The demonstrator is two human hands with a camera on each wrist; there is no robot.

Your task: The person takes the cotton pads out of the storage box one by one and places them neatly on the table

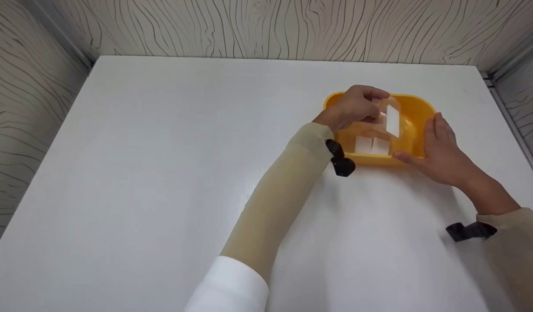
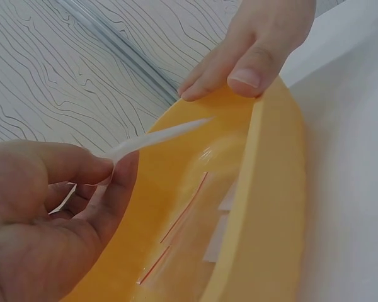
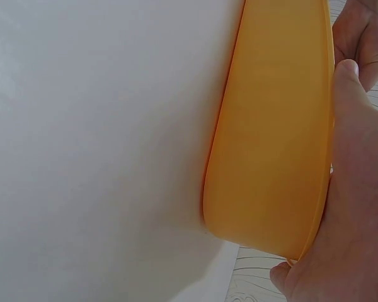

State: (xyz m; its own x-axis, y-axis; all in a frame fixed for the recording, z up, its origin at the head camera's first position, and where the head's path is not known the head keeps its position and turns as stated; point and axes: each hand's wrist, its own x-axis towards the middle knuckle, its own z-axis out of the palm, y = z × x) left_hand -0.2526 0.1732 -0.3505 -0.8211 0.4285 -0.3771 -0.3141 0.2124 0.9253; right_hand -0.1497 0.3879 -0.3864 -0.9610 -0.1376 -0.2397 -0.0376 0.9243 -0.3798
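Observation:
A yellow plastic tub (image 1: 370, 160) stands at the right of the white table. Over it, my left hand (image 1: 357, 106) pinches a clear plastic bag with a white label (image 1: 393, 121) between thumb and fingers. The left wrist view shows that bag edge-on as a thin pale strip (image 2: 164, 134). Inside the tub lie more clear bags (image 2: 176, 226) with red lines, and white labels (image 1: 372, 145) show there. My right hand (image 1: 442, 151) rests on the tub's near right corner, its straight fingers along the right rim and its thumb on the front rim.
The white table (image 1: 162, 173) spreads out to the left of the tub. Wood-grain patterned panels (image 1: 249, 26) stand behind and at both sides. A black wrist camera (image 1: 342, 160) on my left sleeve overlaps the tub's near left corner in the head view.

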